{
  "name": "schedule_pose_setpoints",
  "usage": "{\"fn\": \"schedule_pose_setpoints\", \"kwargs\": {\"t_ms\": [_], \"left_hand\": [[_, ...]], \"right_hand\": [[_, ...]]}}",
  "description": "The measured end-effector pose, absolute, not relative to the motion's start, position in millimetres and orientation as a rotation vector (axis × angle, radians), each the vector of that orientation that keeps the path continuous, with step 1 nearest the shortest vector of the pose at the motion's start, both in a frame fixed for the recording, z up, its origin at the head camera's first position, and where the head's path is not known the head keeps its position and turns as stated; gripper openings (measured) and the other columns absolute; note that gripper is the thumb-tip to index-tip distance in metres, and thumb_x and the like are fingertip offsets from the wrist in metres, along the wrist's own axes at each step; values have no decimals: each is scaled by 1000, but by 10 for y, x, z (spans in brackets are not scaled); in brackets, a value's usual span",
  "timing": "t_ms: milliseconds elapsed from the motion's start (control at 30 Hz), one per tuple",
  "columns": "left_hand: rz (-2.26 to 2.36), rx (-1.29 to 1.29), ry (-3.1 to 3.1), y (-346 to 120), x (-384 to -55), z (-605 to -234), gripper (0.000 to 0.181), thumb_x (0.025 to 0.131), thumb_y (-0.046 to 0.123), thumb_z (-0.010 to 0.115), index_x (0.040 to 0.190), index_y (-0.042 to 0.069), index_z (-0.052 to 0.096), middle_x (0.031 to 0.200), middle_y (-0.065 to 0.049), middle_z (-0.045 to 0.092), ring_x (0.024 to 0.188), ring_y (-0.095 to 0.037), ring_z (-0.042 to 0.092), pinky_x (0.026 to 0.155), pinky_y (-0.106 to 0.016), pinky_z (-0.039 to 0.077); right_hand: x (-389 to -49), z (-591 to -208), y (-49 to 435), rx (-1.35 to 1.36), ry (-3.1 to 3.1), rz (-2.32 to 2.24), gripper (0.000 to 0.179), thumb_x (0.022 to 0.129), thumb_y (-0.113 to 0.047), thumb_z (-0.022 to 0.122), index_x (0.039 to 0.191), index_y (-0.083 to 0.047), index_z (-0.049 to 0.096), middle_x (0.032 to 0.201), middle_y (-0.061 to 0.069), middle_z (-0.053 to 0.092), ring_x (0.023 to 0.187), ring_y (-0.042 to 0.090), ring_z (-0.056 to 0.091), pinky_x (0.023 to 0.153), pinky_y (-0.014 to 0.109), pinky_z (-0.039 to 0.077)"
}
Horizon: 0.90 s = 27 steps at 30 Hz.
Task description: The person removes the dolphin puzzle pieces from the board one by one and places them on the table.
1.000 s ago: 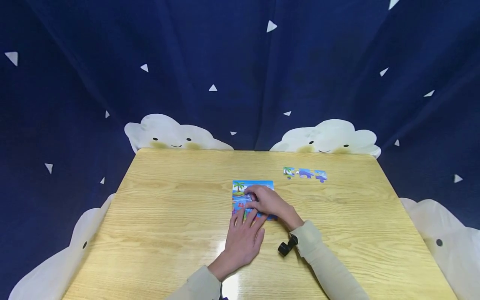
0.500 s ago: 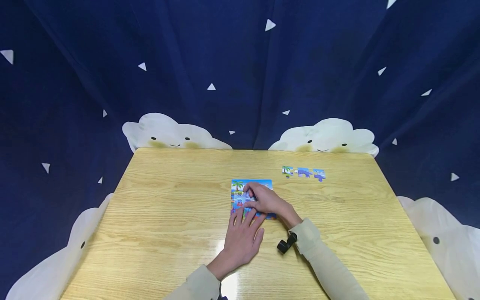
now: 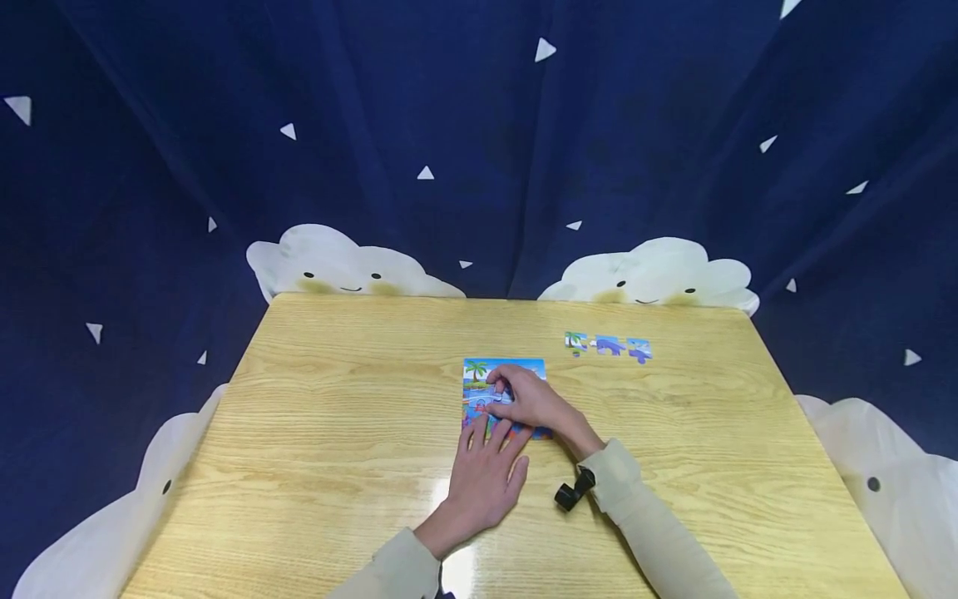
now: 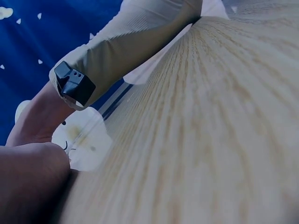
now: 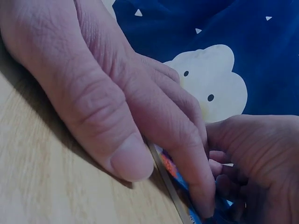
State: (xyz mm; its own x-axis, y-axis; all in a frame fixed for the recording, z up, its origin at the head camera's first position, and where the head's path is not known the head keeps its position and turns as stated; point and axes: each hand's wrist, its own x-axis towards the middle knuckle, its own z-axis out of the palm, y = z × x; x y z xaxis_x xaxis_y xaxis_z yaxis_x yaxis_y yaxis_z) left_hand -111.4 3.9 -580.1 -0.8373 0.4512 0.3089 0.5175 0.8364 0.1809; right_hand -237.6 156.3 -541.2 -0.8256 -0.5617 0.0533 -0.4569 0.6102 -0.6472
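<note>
A colourful jigsaw board (image 3: 475, 372) with a palm tree and sea scene lies on the wooden table. My left hand (image 3: 486, 476) rests with spread, straight fingers on the board's near edge. Above the board's middle, my right hand (image 3: 530, 398) curls thumb and fingers, pinching a small bluish puzzle piece (image 3: 501, 397) mostly hidden by the fingers. The right wrist view has the left hand (image 5: 107, 102) close up and the right hand (image 5: 266, 158) bent over the board's edge. In the left wrist view, part of the left hand (image 4: 32, 172) shows; its fingertips are out of frame.
Three loose puzzle pieces lie at the back right: a palm-tree piece (image 3: 575, 341), a purple piece (image 3: 609, 346) and a blue-purple piece (image 3: 639, 349). A navy curtain (image 3: 479, 125) with white clouds hangs behind the table (image 3: 337, 449). A black wrist camera (image 3: 572, 491) sticks out beside the right sleeve.
The right hand's fingers shift slightly over the middle of the board. The left hand stays in place, and the loose pieces lie as before.
</note>
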Motion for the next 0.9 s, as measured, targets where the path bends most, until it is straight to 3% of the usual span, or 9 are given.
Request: {"fn": "schedule_pose_setpoints", "kwargs": {"t_ms": [367, 667, 900], "left_hand": [[-359, -746, -2760, 44, -1121, -5855, 50, 109, 41, 35, 156, 32, 49, 150, -2, 50, 146, -45, 33, 117, -58, 24], [-426, -742, -2788, 45, -1109, -5808, 49, 109, 41, 37, 156, 32, 49, 154, -3, 48, 146, -46, 34, 118, -59, 23], [-522, -702, -2844, 61, -1106, -5766, 48, 108, 42, 42, 155, 36, 50, 159, -10, 42, 151, -46, 30, 120, -60, 22]], "right_hand": [[-2381, -5465, 1591, -1023, 2869, -952, 38, 81, -36, 86, 106, -10, 76, 82, -9, 62, 74, 8, 56, 72, 28, 51], [-2422, -5489, 1685, -1098, 2833, -1044, 39, 80, -28, 83, 115, -10, 77, 98, -4, 68, 83, 10, 59, 75, 31, 52], [-2481, -5430, 1792, -1118, 2845, -1092, 38, 79, -26, 82, 113, -11, 78, 90, -7, 63, 76, 9, 54, 67, 27, 48]]}}
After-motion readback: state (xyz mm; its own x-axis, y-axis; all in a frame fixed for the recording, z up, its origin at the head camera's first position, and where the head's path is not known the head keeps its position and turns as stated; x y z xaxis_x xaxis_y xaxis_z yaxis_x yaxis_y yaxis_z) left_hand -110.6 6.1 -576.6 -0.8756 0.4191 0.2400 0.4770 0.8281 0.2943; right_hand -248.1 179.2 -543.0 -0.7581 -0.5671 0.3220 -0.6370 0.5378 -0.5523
